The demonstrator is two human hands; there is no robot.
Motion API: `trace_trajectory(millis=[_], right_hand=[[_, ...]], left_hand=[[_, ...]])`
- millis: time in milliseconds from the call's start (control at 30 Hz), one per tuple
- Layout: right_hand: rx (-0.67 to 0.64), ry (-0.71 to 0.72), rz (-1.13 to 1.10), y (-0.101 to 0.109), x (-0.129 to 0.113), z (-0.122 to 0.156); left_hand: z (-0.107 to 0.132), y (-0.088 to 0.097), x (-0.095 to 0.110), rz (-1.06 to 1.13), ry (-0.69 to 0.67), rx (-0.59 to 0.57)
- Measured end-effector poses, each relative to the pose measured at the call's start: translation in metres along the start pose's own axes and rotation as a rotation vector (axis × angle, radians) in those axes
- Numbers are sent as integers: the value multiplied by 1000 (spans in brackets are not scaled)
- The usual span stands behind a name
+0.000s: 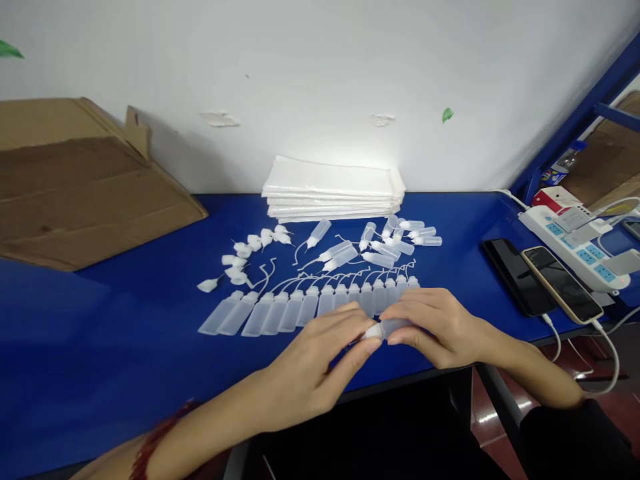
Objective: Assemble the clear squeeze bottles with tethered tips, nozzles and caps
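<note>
Near the table's front edge, my right hand is closed around a small translucent squeeze bottle, which lies sideways. My left hand pinches the white cap at the bottle's neck between thumb and fingers. How far the cap sits on the neck I cannot tell. Just beyond my hands runs a row of larger translucent bottles with thin bent spouts. Loose white needle-tip caps lie left of centre. Farther back, several small capped bottles are scattered on the blue table.
A stack of white packets stands against the wall. The brown cardboard box takes up the back left. To the right lie a black phone, a second phone and a white power strip with cables.
</note>
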State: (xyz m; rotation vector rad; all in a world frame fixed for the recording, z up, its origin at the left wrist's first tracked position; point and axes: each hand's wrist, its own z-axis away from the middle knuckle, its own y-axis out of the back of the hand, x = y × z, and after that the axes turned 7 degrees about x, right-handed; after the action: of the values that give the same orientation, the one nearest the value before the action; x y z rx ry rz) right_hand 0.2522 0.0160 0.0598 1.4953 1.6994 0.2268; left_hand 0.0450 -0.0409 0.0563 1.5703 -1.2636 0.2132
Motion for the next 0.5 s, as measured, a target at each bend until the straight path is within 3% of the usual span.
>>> trace_trajectory(millis=[133,300,400,500], right_hand=[[-114,-288,-239,7,-2,-3],[-172,-520,-373,8,0,-7],[-166,-595,-478,7,0,-7],[-69,-632,-486,5,-2,-7]], left_hand=[[4,-10,-7,-253,-265,111],[1,-13,-8,-516,-437,179],[0,-10,-8,-564,-467,215],[0,-5,-8,-385,-313,213]])
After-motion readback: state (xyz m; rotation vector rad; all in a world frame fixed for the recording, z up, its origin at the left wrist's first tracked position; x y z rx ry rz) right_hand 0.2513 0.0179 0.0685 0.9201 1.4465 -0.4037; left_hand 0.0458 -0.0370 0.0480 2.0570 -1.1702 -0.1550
